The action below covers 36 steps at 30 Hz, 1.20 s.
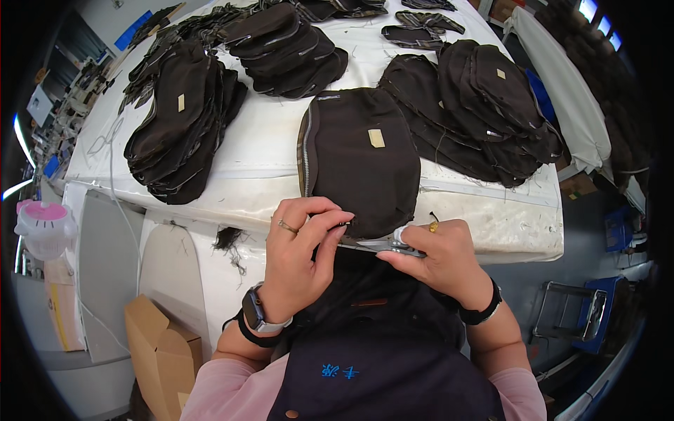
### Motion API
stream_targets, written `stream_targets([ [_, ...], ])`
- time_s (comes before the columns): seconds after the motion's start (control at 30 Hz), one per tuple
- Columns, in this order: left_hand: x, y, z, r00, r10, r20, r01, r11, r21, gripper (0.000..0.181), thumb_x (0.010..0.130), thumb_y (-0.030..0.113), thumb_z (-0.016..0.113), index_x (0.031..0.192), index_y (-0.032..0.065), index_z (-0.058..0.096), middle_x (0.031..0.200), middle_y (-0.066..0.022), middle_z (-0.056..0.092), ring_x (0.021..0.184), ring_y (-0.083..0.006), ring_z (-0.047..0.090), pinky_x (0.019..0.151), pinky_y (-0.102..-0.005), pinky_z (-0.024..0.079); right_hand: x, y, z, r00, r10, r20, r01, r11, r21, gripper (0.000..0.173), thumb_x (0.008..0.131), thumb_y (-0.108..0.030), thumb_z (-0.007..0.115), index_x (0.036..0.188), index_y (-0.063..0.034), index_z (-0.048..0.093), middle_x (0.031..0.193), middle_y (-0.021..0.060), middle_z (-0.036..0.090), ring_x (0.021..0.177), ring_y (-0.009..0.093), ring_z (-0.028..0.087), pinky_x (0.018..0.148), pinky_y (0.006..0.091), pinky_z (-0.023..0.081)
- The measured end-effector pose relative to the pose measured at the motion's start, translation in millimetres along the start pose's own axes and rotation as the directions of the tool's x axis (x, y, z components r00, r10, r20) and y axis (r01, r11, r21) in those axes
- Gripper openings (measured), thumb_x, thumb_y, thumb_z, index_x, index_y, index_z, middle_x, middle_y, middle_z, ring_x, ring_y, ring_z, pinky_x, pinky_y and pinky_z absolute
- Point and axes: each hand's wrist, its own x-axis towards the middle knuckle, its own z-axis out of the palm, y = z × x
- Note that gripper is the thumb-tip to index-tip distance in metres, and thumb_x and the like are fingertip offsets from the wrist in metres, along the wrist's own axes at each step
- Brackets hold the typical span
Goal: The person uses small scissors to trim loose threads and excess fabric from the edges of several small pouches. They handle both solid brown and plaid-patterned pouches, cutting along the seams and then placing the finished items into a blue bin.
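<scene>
Before me at the table's front edge lies a dark brown fabric panel with a silver zipper down its left side and a small cream tag on it. My left hand pinches the panel's near left corner between thumb and fingers, where a short dark end shows. Held in my right hand is a pair of thread snips, blades pointing left along the panel's lower edge. The fingers cover part of the snips' grip. Whether the blade tips touch the fabric I cannot tell.
Piles of similar dark zippered pieces lie at left, at the back and at right on the white-covered table. A thread clump hangs at the front edge. Below left stands a cardboard box; a metal-framed stool is at right.
</scene>
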Motion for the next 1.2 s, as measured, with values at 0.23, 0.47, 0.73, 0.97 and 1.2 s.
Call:
stream_targets([
  [0.23, 5.5, -1.1, -6.1, 0.992, 0.105, 0.063, -0.108, 0.993, 0.047, 0.022, 0.077, -0.005, 0.075, 0.096, 0.0066, 0.074, 0.105, -0.0076, 0.067, 0.095, -0.0264, 0.062, 0.084, -0.0364, 0.049, -13.2, -1.0, 5.2, 0.995, 0.069, -0.068, -0.073, 0.996, -0.054, 0.038, 0.076, -0.043, 0.087, 0.076, -0.0139, 0.062, 0.050, -0.0005, 0.049, 0.042, 0.020, 0.051, 0.042, 0.0334, 0.038],
  [0.47, 11.4, 7.1, -4.8, 0.990, 0.027, 0.142, -0.031, 0.999, 0.031, 0.014, 0.082, -0.005, 0.070, 0.091, 0.0033, 0.064, 0.109, -0.0106, 0.063, 0.100, -0.0304, 0.059, 0.089, -0.0394, 0.047, -9.6, -5.6, 9.2, 0.995, 0.050, -0.083, -0.057, 0.995, -0.080, 0.037, 0.076, -0.042, 0.087, 0.079, -0.0141, 0.064, 0.051, -0.0012, 0.051, 0.042, 0.020, 0.052, 0.042, 0.0328, 0.040],
  [0.73, 10.1, 8.6, -1.6, 0.984, -0.008, 0.181, 0.008, 1.000, 0.000, 0.012, 0.086, -0.007, 0.064, 0.092, 0.0026, 0.059, 0.114, -0.0135, 0.058, 0.104, -0.0321, 0.055, 0.092, -0.0386, 0.045, -7.2, -8.1, 8.8, 0.995, 0.039, -0.088, -0.048, 0.993, -0.110, 0.035, 0.078, -0.042, 0.086, 0.081, -0.0140, 0.065, 0.052, -0.0013, 0.054, 0.043, 0.019, 0.054, 0.043, 0.0326, 0.041],
  [0.97, 9.3, 8.0, -0.1, 0.981, -0.015, 0.195, 0.026, 0.998, -0.050, 0.009, 0.088, -0.004, 0.062, 0.092, 0.0032, 0.059, 0.114, -0.0132, 0.056, 0.105, -0.0313, 0.052, 0.094, -0.0384, 0.043, -3.6, -5.0, 6.9, 0.998, -0.020, -0.065, 0.009, 0.987, -0.161, 0.038, 0.081, -0.047, 0.082, 0.080, -0.0143, 0.062, 0.051, -0.0016, 0.049, 0.043, 0.019, 0.052, 0.043, 0.0326, 0.040],
  [1.2, 7.7, 9.3, -2.1, 0.991, -0.054, 0.126, 0.078, 0.979, -0.191, 0.006, 0.093, 0.001, 0.061, 0.088, 0.0033, 0.059, 0.112, -0.0125, 0.057, 0.098, -0.0265, 0.053, 0.088, -0.0363, 0.043, -5.7, 2.2, 7.3, 0.996, -0.079, 0.052, 0.083, 0.995, -0.062, 0.041, 0.082, -0.050, 0.081, 0.075, -0.0154, 0.059, 0.049, -0.0008, 0.043, 0.042, 0.021, 0.049, 0.043, 0.0344, 0.038],
])
